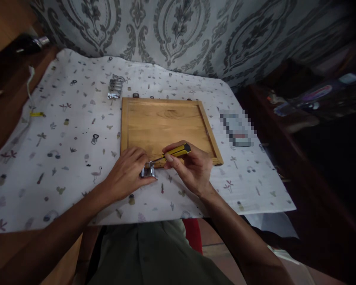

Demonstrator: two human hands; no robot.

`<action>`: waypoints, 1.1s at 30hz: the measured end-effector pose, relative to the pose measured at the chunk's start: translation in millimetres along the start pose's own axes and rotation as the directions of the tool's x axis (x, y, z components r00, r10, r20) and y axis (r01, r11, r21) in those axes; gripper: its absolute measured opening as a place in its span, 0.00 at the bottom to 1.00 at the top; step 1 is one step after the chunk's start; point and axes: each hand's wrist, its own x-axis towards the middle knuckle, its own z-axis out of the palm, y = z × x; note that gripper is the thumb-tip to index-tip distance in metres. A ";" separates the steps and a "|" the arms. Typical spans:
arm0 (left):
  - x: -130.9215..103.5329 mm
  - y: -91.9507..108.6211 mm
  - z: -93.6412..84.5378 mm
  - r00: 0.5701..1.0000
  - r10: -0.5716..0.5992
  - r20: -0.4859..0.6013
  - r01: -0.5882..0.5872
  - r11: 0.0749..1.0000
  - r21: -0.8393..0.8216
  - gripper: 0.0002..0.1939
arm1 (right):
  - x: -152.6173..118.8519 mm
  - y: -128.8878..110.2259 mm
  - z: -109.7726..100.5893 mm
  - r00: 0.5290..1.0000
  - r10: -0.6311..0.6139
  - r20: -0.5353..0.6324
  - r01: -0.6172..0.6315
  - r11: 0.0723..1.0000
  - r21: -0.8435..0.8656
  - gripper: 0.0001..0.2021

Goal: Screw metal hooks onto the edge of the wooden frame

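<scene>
A framed wooden board (166, 124) lies flat on the table. My left hand (125, 174) is closed on a small shiny metal fitting (148, 171) against the board's near edge; its exact kind is unclear. Pinched in the fingers of my right hand (194, 168) is a yellow and black screwdriver (178, 151). Its shaft slants down to the left, and the tip is at the fitting. Whether a screw sits under the tip is too small to tell.
A printed white cloth (62, 158) covers the table. Several metal pieces (115, 87) lie beyond the board's far left corner. A pixelated, phone-like object (237, 128) rests to the right. A white cord with a yellow tag (37, 114) is at the left, and a patterned wall covering (180, 31) stands behind.
</scene>
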 end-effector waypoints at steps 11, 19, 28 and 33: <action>0.5 0.0 0.7 1.000 -0.009 0.007 0.009 1.000 -0.002 0.19 | 6.1 -6.9 2.1 0.991 -0.102 0.084 0.119 0.968 -0.221 0.10; 0.4 -0.6 0.8 1.000 -0.007 -0.001 0.007 1.000 -0.023 0.18 | 6.6 -5.3 8.4 0.989 -0.146 0.030 0.148 0.953 -0.265 0.15; 0.2 -0.9 -0.3 1.000 -0.011 0.017 0.012 1.000 -0.023 0.17 | 2.5 -4.3 9.0 0.993 -0.108 -0.040 0.099 0.978 -0.182 0.13; 1.0 -0.9 -1.4 0.999 -0.020 0.034 0.021 0.999 -0.030 0.16 | -6.3 -5.4 2.0 0.991 -0.118 -0.070 0.108 0.985 -0.134 0.04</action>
